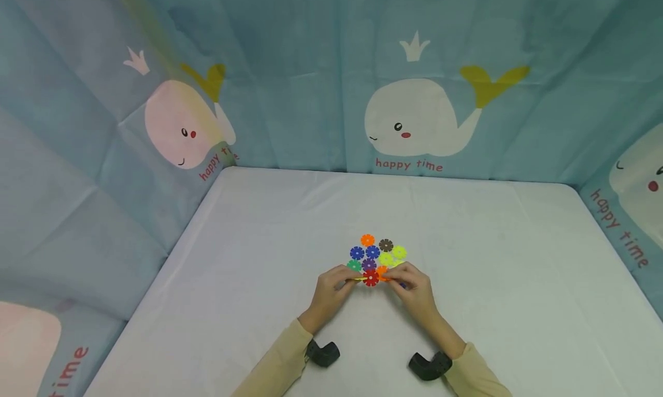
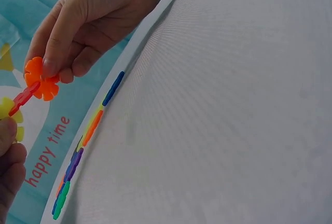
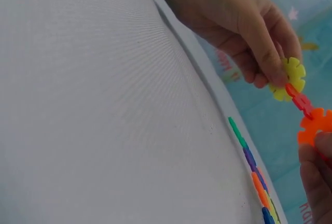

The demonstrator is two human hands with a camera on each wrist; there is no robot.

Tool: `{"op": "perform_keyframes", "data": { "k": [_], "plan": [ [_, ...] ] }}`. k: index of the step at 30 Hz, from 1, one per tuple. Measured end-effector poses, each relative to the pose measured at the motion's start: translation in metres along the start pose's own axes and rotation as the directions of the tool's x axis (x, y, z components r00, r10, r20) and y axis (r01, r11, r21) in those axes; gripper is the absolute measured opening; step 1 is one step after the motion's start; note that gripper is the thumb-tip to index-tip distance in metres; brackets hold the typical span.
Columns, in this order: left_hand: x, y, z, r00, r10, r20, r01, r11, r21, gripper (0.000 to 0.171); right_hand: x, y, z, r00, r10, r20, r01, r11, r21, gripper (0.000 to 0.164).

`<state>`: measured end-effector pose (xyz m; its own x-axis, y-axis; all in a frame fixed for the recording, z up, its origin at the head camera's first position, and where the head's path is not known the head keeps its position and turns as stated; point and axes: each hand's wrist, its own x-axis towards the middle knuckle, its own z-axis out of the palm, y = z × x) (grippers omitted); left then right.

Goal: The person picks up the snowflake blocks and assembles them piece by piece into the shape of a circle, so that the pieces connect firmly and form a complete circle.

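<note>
Between my hands, a red notched plastic disc [image 1: 370, 278] bridges a yellow disc [image 3: 295, 70] and an orange disc [image 2: 46, 90], their edges slotted together. My left hand [image 1: 329, 289] pinches the yellow disc between thumb and fingers. The orange one is pinched by my right hand [image 1: 417, 293]. In both wrist views the joined chain is held up above the table level, the red disc turned nearly edge-on. Just beyond the hands, more discs lie flat on the table, including a purple disc [image 1: 369, 264] and a green disc [image 1: 354, 265]; my right fingers partly cover some of them in the head view.
The loose group also has a brown disc [image 1: 385, 245], blue discs [image 1: 357, 252], yellow discs [image 1: 399, 251] and another orange disc [image 1: 368, 240]. A white cloth covers the table [image 1: 279, 224]. Blue whale-print curtains [image 1: 305, 98] hang at its back and sides.
</note>
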<state>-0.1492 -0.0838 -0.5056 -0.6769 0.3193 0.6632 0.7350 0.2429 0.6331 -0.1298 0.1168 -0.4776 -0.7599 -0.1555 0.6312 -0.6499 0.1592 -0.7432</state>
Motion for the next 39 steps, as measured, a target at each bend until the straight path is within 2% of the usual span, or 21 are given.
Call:
{"op": "perform_keyframes", "data": {
  "k": [8, 12, 14, 18, 24, 29, 33, 39],
  "plan": [
    [0.001, 0.002, -0.002, 1.000, -0.010, -0.007, 0.010, 1.000, 0.004, 0.016, 0.002, -0.001, -0.002, 0.999, 0.022, 0.027, -0.023, 0.999, 0.040, 0.018],
    [0.008, 0.016, -0.006, 1.000, -0.007, -0.005, 0.007, 1.000, -0.023, 0.012, 0.002, -0.001, -0.003, 1.000, 0.007, 0.022, -0.008, 0.998, 0.055, 0.022],
    [0.011, 0.024, -0.009, 1.000, -0.027, 0.001, 0.027, 0.999, -0.034, 0.011, 0.001, 0.001, -0.003, 1.000, -0.009, 0.026, 0.007, 0.997, 0.078, 0.024],
    [0.012, 0.032, -0.012, 0.998, -0.058, -0.004, 0.058, 0.998, -0.005, 0.011, 0.001, 0.003, -0.003, 0.998, -0.024, 0.055, 0.018, 0.993, 0.117, 0.024],
    [0.011, 0.033, -0.011, 0.998, -0.069, -0.015, 0.069, 0.997, 0.031, 0.017, -0.001, 0.005, -0.003, 0.996, -0.007, 0.094, -0.003, 0.994, 0.108, 0.022],
    [0.011, 0.033, -0.011, 0.997, -0.069, -0.020, 0.070, 0.997, 0.018, 0.016, -0.002, 0.007, -0.003, 0.995, -0.020, 0.100, 0.008, 0.993, 0.117, 0.020],
    [0.012, 0.034, -0.011, 0.998, -0.061, -0.009, 0.061, 0.998, 0.004, 0.015, -0.002, 0.009, -0.003, 0.997, -0.031, 0.077, 0.021, 0.992, 0.121, 0.023],
    [0.015, 0.035, -0.010, 0.995, -0.097, 0.011, 0.097, 0.994, -0.048, 0.014, -0.002, 0.009, -0.001, 0.998, 0.038, 0.040, -0.043, 0.988, 0.150, 0.024]
  ]
}}
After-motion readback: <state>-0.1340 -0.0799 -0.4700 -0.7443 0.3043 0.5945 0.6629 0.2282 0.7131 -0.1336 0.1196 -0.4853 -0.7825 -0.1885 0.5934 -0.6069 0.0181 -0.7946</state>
